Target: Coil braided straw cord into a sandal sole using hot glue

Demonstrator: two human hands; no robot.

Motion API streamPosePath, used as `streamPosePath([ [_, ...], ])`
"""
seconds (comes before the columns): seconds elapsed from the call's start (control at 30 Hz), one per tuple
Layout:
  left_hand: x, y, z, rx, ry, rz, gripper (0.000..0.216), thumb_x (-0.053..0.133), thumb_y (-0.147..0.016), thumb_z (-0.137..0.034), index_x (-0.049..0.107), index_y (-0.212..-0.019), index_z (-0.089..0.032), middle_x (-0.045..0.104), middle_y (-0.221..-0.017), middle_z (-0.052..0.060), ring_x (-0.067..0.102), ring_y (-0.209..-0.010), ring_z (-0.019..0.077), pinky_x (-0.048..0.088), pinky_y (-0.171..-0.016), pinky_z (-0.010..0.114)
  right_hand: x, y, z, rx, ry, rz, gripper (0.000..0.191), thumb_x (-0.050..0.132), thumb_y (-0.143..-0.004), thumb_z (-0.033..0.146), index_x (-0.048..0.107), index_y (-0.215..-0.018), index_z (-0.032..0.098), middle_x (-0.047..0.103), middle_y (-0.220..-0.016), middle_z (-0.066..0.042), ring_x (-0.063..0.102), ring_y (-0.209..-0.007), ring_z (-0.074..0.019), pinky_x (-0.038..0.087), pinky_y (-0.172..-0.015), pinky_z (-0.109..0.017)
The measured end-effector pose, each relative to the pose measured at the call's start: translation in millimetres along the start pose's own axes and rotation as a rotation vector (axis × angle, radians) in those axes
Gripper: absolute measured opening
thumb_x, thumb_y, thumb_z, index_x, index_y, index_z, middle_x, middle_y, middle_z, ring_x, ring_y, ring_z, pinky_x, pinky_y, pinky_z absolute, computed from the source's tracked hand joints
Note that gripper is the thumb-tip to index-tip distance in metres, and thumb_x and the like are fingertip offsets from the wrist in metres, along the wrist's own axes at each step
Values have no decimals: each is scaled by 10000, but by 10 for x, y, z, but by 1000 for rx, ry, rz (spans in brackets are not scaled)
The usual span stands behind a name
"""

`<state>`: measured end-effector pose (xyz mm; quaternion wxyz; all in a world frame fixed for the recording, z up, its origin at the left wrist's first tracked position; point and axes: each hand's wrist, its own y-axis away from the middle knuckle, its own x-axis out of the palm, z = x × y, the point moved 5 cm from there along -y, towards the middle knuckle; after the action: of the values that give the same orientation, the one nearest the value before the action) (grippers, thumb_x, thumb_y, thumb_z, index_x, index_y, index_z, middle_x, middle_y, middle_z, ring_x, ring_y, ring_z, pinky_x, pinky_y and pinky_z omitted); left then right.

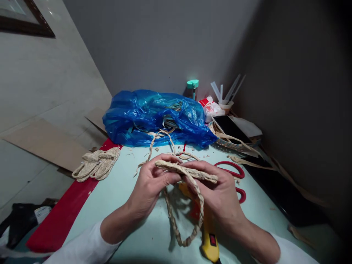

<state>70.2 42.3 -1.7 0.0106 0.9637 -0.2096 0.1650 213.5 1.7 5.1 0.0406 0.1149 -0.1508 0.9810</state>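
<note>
Between my two hands is a flat piece of braided straw cord (187, 170), seen nearly edge-on above the table. My left hand (154, 179) grips its left end, thumb pressed near the middle. My right hand (217, 189) is closed around the right part, its fingers partly hidden behind the braid. A loop of the same cord hangs below the hands, and more braid trails behind them toward a blue plastic bag (154, 117). Under my right hand lies a yellow box cutter (210, 238), with red-handled scissors (240, 172) beside it.
Coiled braided straw pieces (96, 165) lie on the red strip (66, 209) at the table's left edge. A black phone (231, 128) rests on a basket at the right. Behind stand a green-lidded jar (193, 86) and a cup (226, 106) of translucent sticks.
</note>
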Motion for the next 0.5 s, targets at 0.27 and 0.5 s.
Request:
streamPosePath([
  [0.27, -73, 23, -136, 190, -55, -11, 138, 832, -749, -207, 771, -867, -240, 678, -838, -19, 608, -770, 92, 497, -697, 153, 75, 66, 81, -333, 309, 135, 273, 721, -861, 138, 698, -1109, 249, 731, -974, 10, 664, -830, -109, 539, -756, -215],
  [0.5, -178, 31, -369, 442, -250, 74, 30, 766, -829, -211, 752, -850, -229, 678, -821, 16, 600, -758, 131, 488, -669, 223, 11, 52, 69, -239, 423, 115, 125, 538, -929, 134, 614, -985, 215, 680, -901, 3, 658, -814, -109, 515, -705, -203],
])
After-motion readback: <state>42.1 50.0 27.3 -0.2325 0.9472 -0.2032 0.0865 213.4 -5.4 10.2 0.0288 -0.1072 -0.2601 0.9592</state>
